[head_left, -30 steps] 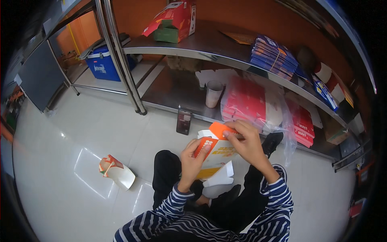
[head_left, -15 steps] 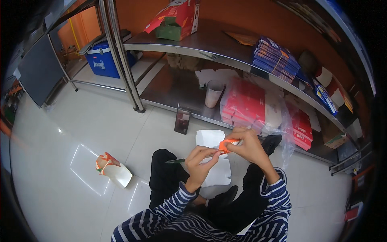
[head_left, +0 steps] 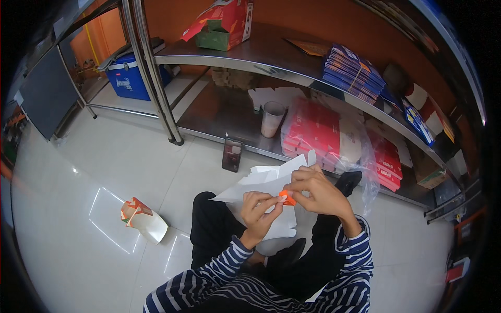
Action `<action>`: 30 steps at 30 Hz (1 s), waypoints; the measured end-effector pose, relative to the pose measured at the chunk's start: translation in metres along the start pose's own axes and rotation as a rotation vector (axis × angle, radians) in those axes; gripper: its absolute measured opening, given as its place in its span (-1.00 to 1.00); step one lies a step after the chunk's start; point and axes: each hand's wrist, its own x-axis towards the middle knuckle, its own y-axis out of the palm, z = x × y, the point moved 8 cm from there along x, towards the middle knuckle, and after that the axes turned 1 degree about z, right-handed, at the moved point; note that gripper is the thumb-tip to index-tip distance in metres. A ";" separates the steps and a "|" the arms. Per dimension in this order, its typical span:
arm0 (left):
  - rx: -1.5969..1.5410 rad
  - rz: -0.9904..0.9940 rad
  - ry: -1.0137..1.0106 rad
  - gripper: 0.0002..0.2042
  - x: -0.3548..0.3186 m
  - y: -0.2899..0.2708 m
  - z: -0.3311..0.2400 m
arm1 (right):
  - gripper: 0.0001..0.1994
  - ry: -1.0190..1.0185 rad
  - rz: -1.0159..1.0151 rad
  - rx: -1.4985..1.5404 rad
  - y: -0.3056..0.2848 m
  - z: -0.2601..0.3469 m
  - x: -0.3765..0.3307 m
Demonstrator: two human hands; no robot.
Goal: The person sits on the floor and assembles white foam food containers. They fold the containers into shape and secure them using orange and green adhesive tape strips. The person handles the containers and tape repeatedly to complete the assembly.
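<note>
Above my crossed legs, both hands hold a carton blank, its white face (head_left: 253, 185) turned up and a small orange flap (head_left: 287, 199) at its near edge. My left hand (head_left: 255, 215) pinches the blank at the flap's left side. On the right side of that flap, my right hand (head_left: 319, 194) is closed with fingertips and thumb pressed together. More white card (head_left: 282, 230) lies on the floor between my legs, partly covered by my hands and the blank. To my left a folded orange-and-white carton (head_left: 148, 224) rests on the tiles.
A phone (head_left: 231, 154) leans against the metal shelf (head_left: 209, 122) ahead. That lower shelf holds a plastic cup (head_left: 272, 120) and plastic-wrapped red flat cartons (head_left: 315, 128). Above are a torn red box (head_left: 227, 28) and banded blue cartons (head_left: 352, 70). A blue cooler (head_left: 128, 81) stands at far left.
The blank has turned so its broad white face now shows, spread out beyond my hands. Both hands stay close together at the orange flap, slightly lower.
</note>
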 end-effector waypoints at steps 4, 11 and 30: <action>0.009 0.036 0.025 -0.74 -0.002 0.003 -0.005 | -0.86 -0.052 0.053 0.007 0.005 -0.003 -0.003; -0.062 0.117 -0.041 -0.77 -0.001 0.006 -0.004 | -0.87 -0.169 0.069 0.013 0.000 0.012 -0.002; -1.346 0.193 -0.720 -0.69 -0.020 0.004 0.089 | -0.63 0.144 -0.655 0.238 -0.034 -0.030 -0.002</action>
